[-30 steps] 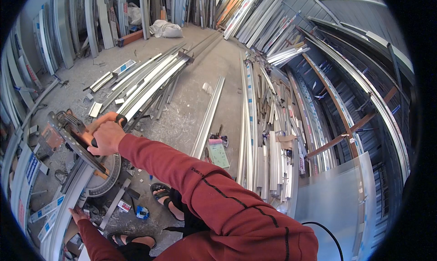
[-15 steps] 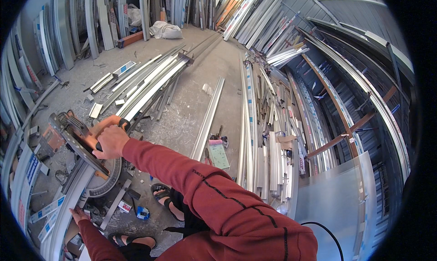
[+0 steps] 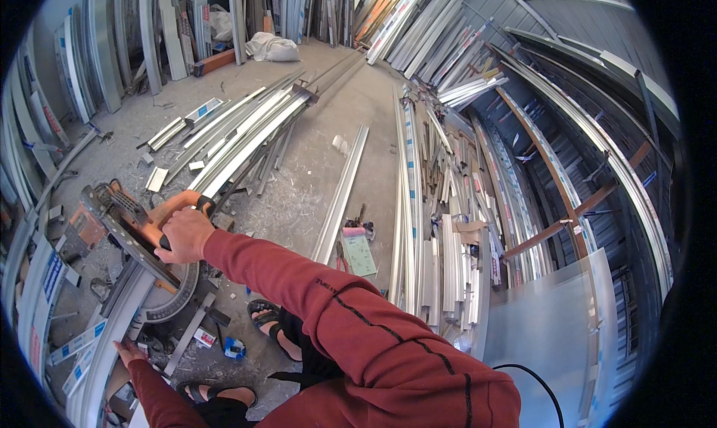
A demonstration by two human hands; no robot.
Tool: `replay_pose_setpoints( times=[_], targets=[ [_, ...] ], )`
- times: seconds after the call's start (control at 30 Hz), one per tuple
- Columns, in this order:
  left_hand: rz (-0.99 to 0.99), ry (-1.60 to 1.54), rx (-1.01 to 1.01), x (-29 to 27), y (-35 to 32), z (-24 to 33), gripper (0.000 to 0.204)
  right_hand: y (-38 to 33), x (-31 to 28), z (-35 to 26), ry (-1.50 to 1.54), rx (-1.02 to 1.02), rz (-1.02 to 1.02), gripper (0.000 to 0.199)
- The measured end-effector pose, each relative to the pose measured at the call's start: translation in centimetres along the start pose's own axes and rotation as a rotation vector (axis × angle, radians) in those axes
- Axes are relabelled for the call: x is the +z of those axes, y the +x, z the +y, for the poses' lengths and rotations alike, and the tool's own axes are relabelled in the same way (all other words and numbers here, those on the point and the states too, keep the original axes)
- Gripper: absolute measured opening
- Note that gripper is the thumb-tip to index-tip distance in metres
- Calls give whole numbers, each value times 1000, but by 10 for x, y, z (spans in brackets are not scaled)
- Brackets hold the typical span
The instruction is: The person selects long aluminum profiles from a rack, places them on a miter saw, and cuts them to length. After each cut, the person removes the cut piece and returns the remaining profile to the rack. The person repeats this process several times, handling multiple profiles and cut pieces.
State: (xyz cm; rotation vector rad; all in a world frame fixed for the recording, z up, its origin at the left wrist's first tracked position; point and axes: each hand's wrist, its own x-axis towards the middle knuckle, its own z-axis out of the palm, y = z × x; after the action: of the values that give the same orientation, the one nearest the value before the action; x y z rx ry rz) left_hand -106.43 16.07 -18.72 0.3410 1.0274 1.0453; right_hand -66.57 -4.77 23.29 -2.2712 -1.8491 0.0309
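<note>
My right hand (image 3: 184, 234) grips the orange and black handle of a mitre saw (image 3: 131, 222) that stands on the floor at the left. The saw head is raised above its round base (image 3: 173, 302). A long aluminium profile (image 3: 112, 338) lies across the saw base, running toward the lower left. My left hand (image 3: 128, 350) rests on this profile near the bottom edge, fingers spread flat on it. Both arms are in red sleeves.
Long aluminium profiles lie in bundles on the concrete floor (image 3: 246, 140) and lean against the walls. A single long profile (image 3: 342, 193) lies in the middle. A green flat box (image 3: 360, 255) and pliers sit beside it. A white sack (image 3: 272, 48) lies at the back. My sandalled feet (image 3: 269, 323) are below.
My right hand has lifted the saw head slightly up and to the right. The left hand stays on the profile.
</note>
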Motion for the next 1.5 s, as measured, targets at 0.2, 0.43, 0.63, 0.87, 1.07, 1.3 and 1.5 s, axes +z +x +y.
replay_pose_setpoints(
  times=[0.2,0.43,0.63,0.87,1.07,1.3,1.5],
  targets=[
    [7,-63,-13,5,-4,2,62,-1,-3,-1,-5,5,-18,53],
    [4,-132,-47,1,1,-5,61,-6,0,2,10,12,-9,53],
    [126,-36,-127,0,0,-5,42,-9,3,2,17,1,-2,52],
    [170,51,-220,18,-14,-15,47,-21,7,8,26,31,-15,50],
    [72,122,-228,-29,23,2,58,3,26,-2,53,-61,125,48],
    [340,10,-196,94,-71,-2,38,-24,49,22,-115,19,100,47],
    [403,71,28,60,-69,1,44,-18,58,6,50,-155,144,32]
  ],
)
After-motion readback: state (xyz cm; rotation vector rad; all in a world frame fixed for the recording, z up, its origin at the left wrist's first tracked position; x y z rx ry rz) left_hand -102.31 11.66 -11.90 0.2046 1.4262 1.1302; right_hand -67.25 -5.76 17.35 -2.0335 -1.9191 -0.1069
